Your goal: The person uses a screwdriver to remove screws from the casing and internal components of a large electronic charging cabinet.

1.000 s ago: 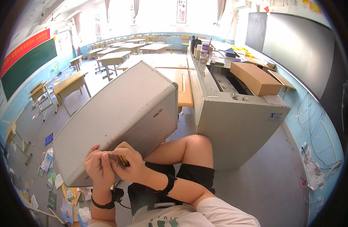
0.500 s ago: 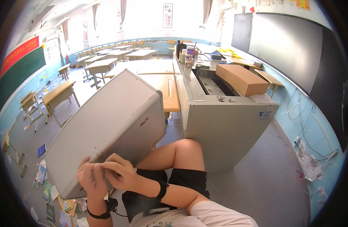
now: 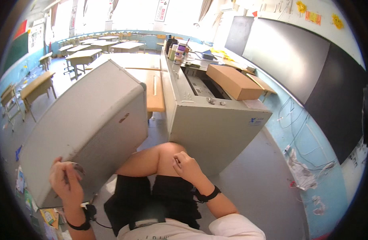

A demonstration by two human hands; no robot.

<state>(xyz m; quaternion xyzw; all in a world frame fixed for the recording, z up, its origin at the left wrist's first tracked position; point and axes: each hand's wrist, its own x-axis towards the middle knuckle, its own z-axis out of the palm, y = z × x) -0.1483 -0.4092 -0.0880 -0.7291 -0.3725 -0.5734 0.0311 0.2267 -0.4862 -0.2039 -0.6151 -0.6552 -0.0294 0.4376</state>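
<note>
A large grey metal case [image 3: 84,120] leans at a slant on the left, with a brownish slot in its side. In front of its lower side is my left hand [image 3: 67,182], fingers curled around a thin rounded, greyish thing that I cannot identify. Over my bare knee, my right hand [image 3: 186,166] is closed with the fingertips pinched together. Something small and dark may be between them, too small to name. The two hands are well apart. Each wrist wears a black band.
A grey metal lectern [image 3: 216,132] stands ahead, bearing a brown cardboard box [image 3: 236,82], several bottles and jars [image 3: 178,54], and an opening in its top. Desks [image 3: 128,46] fill the far room. Loose cables [image 3: 298,136] hang by the right wall; books [image 3: 50,218] litter the floor at left.
My hands were together in front of the grey case and have separated. The right moved right, over my knee; the left stays by the case. The view has turned rightward.
</note>
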